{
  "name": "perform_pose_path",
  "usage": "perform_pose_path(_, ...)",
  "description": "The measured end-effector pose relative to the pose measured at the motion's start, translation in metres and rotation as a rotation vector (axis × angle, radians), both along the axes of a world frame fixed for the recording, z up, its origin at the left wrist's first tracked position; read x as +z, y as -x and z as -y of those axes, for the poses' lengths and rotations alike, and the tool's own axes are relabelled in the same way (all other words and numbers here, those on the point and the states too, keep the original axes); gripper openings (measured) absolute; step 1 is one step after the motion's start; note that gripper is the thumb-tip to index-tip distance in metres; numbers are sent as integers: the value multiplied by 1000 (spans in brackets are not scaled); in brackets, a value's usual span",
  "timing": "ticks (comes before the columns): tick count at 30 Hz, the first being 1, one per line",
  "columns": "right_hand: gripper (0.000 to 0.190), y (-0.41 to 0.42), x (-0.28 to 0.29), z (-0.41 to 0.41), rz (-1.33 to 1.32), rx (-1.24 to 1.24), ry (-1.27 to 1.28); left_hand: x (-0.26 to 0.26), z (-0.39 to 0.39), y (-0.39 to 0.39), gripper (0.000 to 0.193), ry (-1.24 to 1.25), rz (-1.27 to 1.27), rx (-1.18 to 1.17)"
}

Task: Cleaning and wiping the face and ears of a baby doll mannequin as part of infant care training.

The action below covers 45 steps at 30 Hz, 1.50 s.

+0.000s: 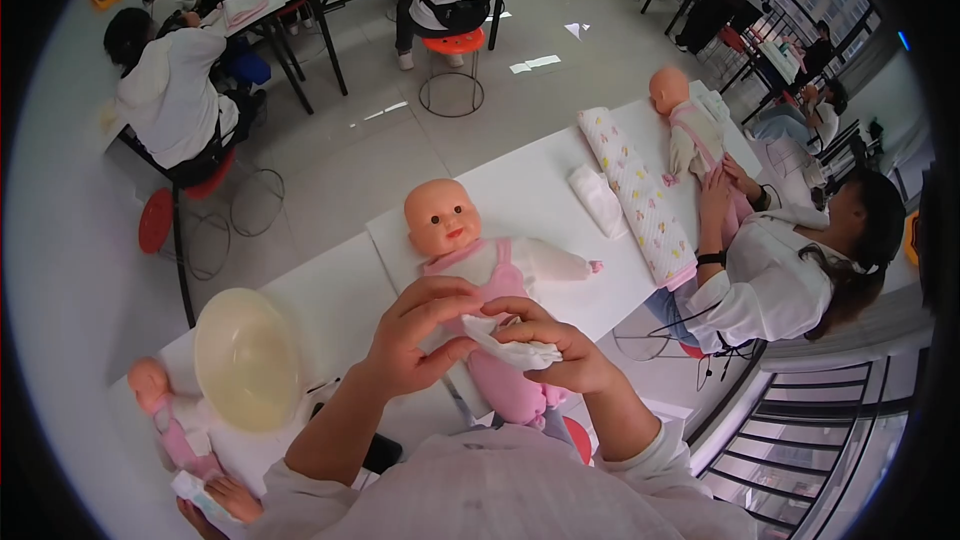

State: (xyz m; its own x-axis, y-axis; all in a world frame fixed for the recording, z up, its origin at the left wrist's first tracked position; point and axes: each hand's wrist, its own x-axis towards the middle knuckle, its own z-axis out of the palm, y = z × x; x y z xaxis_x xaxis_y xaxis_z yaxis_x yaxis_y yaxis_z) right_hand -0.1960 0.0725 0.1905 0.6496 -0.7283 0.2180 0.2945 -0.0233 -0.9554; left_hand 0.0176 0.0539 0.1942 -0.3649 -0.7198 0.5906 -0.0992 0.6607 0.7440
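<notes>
A white cloth or wipe [517, 349] is pinched in my right hand [577, 356], folded over the fingers. My left hand [412, 337] curves around the cloth's left end, thumb and forefinger apart; whether it grips the cloth cannot be told. The fingertips of both hands almost meet. Beneath them a baby doll [442, 217] lies face up on the white table [517, 180]. It wears a cream top and pink overalls, with one arm stretched to the right. My hands hide part of its body and its other arm.
Left on the table stand a cream basin [247, 367] and a dark phone-like object [382, 454]. Toward the right lie a rolled patterned mat [637, 195] and a white bundle [598, 201]. People's hands [232, 499] handle other dolls [694, 135] at both sides.
</notes>
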Motion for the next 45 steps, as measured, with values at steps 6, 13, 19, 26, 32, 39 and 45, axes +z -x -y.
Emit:
perform_pose_path(6,44,-10,2,-23,18,-31,-97,-13,-23,-1,37,-175,-211,-37)
perform_pose_path(13,37,-35,-3,-47,125,-269,-390,2,-23,3,24,15,-103,103)
perform_pose_path(19,18,-41,-2,-50,202,-336,-566,4,-27,4,20,-7,8,166)
perform_pose_path(26,21,-45,4,-46,299,-520,-855,-7,-30,5,19,194,34,318)
perform_pose_path(32,26,-53,3,-41,365,-608,-1045,-23,-41,18,16,277,20,257)
perform_pose_path(39,31,-49,0,-44,222,-333,-773,-32,-39,19,17,47,35,287)
perform_pose_path(45,33,-53,0,-42,206,-427,-856,-23,-43,21,12,147,87,408)
